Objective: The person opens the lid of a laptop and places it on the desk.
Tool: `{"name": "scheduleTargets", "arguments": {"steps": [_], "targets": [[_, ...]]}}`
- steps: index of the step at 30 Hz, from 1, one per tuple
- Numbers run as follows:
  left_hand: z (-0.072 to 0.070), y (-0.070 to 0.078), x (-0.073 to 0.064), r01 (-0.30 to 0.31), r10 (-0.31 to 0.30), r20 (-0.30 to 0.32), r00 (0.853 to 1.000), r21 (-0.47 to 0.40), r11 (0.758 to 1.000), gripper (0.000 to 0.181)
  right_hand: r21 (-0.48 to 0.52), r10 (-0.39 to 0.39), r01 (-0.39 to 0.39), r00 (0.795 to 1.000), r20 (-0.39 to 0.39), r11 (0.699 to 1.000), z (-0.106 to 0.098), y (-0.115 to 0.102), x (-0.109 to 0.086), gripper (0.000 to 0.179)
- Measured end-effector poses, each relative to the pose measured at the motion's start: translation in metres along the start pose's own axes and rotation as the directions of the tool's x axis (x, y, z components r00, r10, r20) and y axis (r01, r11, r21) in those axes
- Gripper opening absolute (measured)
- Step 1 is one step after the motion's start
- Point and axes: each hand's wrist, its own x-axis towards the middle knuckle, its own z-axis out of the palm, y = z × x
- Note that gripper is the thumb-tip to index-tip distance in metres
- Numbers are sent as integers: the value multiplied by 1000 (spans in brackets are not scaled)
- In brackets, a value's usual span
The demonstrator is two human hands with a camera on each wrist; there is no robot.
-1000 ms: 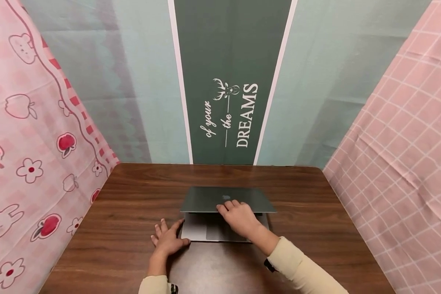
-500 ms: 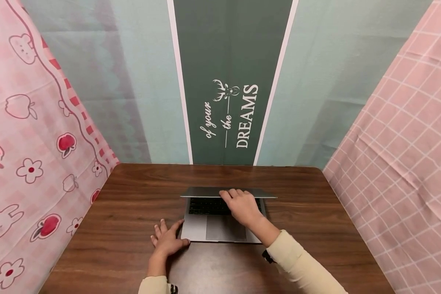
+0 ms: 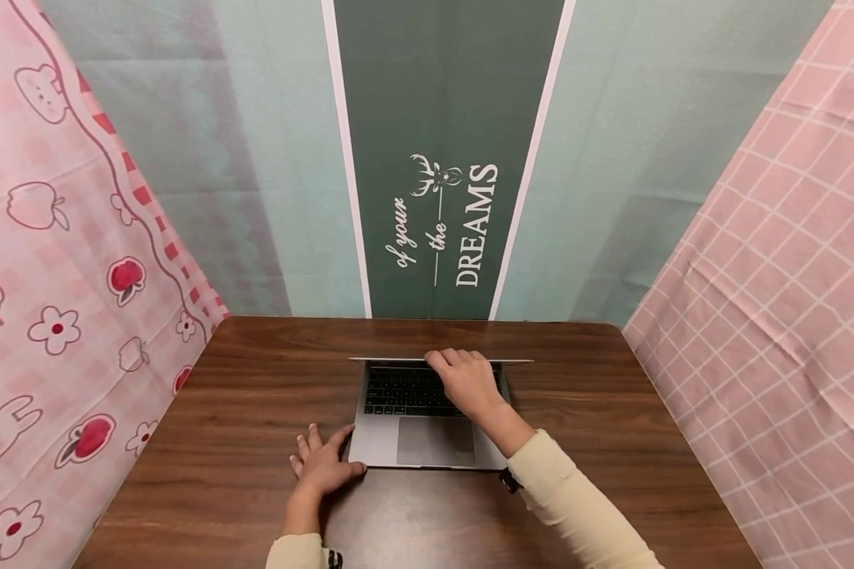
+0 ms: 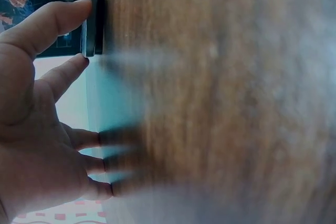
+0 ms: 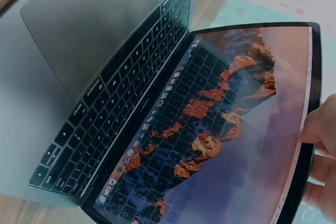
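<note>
A grey laptop [image 3: 377,442] sits on the wooden table, its lid raised to about upright, with the keyboard and trackpad bared. Its lit screen [image 5: 252,129] shows a mountain picture in the right wrist view. My right hand [image 3: 470,386] grips the top edge of the lid near the middle, thumb on the screen side and fingers behind. At the base's front left corner, my left hand [image 3: 322,466] lies with fingers spread; its thumb and index finger touch the laptop's edge [image 4: 91,19], and the other fingertips rest on the table.
The brown wooden table [image 3: 256,387] reaches out on all sides of the laptop. Behind it hangs a green curtain [image 3: 462,95] with white lettering. Pink printed cloth [image 3: 57,261] hangs at the left, and pink checked cloth [image 3: 776,261] at the right.
My right hand has swung the laptop lid up and away, from partly raised to about upright, uncovering the keyboard. The left hand has stayed at the base's corner.
</note>
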Motion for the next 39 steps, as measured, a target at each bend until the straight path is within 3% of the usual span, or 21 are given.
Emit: {"name": "scheduleTargets", "arguments": {"steps": [7, 11, 15, 18, 29, 39], "targets": [[1, -3, 1, 4, -4, 11, 1000, 16, 1000, 73, -45, -13, 10, 998, -64, 999, 6, 4, 9, 19], [0, -2, 1, 4, -4, 16, 1000, 13, 1000, 73, -60, 10, -9, 1000, 26, 998, 4, 5, 17, 13], [0, -1, 1, 3, -3, 16, 1000, 16, 1000, 73, -85, 55, -43, 988, 142, 995, 0, 7, 28, 12], [0, -2, 1, 4, -4, 15, 1000, 19, 1000, 73, -108, 79, -60, 982, 174, 992, 2, 10, 34, 13], [3, -3, -1, 19, -20, 17, 1000, 25, 1000, 74, -68, 98, -90, 989, 112, 994, 14, 23, 41, 21], [1, 0, 0, 6, -6, 7, 1000, 15, 1000, 74, -164, 108, -94, 991, 76, 982, 26, 31, 51, 20]]}}
